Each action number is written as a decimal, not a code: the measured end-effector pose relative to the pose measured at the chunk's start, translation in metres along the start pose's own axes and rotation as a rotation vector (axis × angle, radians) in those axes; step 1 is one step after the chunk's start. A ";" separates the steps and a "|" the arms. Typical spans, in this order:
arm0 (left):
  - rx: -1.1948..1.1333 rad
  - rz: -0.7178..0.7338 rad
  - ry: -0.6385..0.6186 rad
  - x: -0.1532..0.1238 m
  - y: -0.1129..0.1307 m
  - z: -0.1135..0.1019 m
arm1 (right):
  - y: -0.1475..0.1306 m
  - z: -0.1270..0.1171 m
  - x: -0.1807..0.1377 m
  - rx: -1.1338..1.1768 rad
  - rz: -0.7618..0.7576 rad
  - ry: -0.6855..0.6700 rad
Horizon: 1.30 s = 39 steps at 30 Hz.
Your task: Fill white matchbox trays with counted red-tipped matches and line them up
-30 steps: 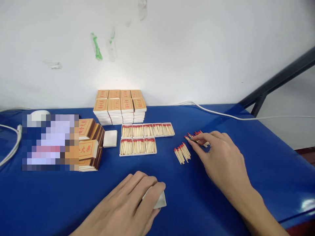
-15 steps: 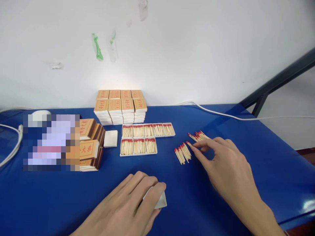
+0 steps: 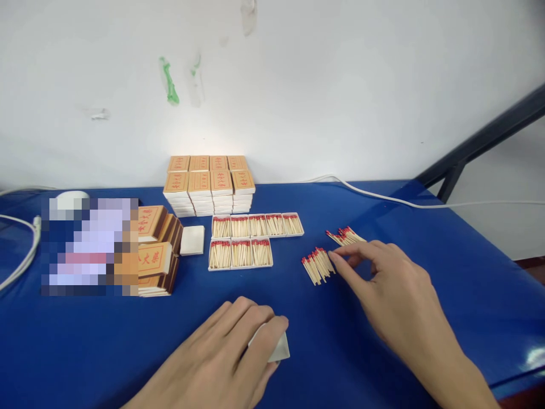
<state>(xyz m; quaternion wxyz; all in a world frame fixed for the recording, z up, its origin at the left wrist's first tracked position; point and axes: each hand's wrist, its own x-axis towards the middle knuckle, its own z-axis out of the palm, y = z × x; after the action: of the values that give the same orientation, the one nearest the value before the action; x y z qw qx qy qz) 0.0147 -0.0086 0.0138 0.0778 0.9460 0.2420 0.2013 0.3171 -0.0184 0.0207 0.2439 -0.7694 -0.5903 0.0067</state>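
Observation:
My left hand is closed around a small white matchbox tray at the front of the table, its fingers covering most of it. To the right, my right hand has thumb and index fingertip pinched at the edge of a small pile of red-headed matches; whether a match is between the tips is hidden. A second pile of matches lies just beyond those fingers. Toward the middle stand two rows of white trays filled with matches, a back row and a shorter front row.
Stacked matchboxes stand against the wall. More orange matchbox sleeves are heaped at left, beside a white tray lying face down and a blurred-out patch. A white cable runs along the back of the blue table.
The match that stuck out from my right fingertips now lies against the right side of the nearer pile. My left hand and its tray have stayed in place.

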 end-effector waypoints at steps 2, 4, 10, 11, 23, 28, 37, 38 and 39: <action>0.004 0.002 0.003 0.002 0.000 0.000 | 0.004 -0.001 0.004 -0.025 0.004 0.054; 0.006 0.004 -0.002 0.004 0.000 0.000 | 0.007 -0.002 0.009 -0.065 -0.002 0.089; -0.001 0.003 0.003 0.001 0.001 0.001 | 0.014 0.006 0.017 -0.146 -0.020 0.070; 0.006 0.004 0.007 0.000 0.001 0.001 | 0.014 0.007 0.017 -0.155 -0.021 0.069; 0.023 0.002 0.016 0.004 0.003 0.002 | 0.014 0.013 0.021 -0.121 -0.047 0.068; 0.040 0.004 0.023 0.002 0.002 0.001 | 0.012 0.015 0.022 -0.114 -0.051 0.077; 0.036 0.015 0.014 0.005 0.002 -0.001 | 0.012 0.013 0.022 -0.099 -0.032 0.058; 0.041 0.014 0.015 0.005 0.002 -0.001 | 0.013 0.012 0.021 -0.097 -0.028 0.059; 0.043 0.017 0.017 0.005 0.002 0.000 | 0.013 0.011 0.019 -0.095 -0.025 0.058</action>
<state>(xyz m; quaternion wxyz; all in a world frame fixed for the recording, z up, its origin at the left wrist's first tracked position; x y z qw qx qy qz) 0.0191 -0.0077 0.0159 0.0533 0.9477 0.2388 0.2049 0.3318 0.0009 0.0110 0.2243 -0.7726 -0.5921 -0.0464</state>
